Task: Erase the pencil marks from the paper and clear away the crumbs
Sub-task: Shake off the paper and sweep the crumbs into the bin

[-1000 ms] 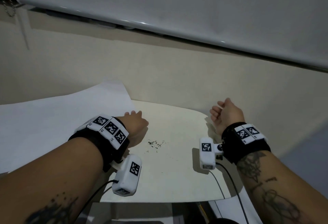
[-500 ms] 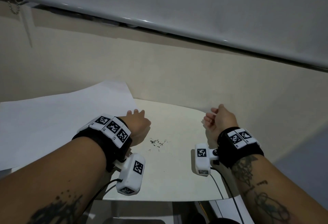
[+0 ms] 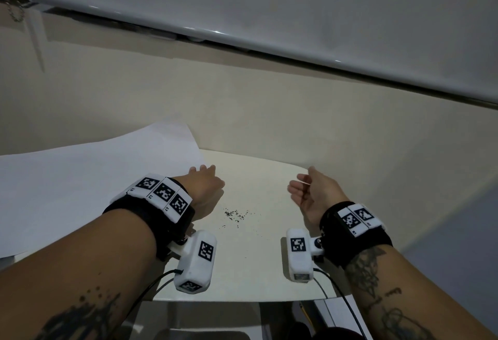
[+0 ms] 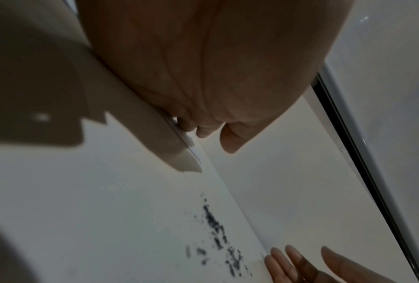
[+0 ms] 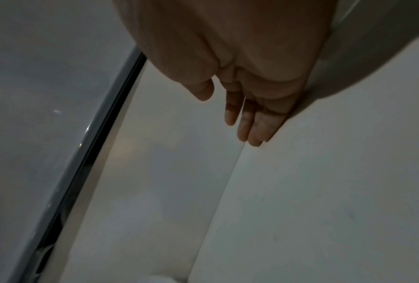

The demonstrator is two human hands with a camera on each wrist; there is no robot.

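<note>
From the head view, the crumbs form a small dark scatter on the pale worktop, between both hands. The left wrist view alone shows the left hand with fingers curled over the paper edge. The right hand is spread, palm turned inward, holding nothing.

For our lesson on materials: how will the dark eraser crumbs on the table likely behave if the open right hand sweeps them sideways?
The crumbs are tiny loose specks, so probably very light and apt to scatter rather than move together. The table looks smooth, so they should slide easily. Some may cling to the right hand.
</note>
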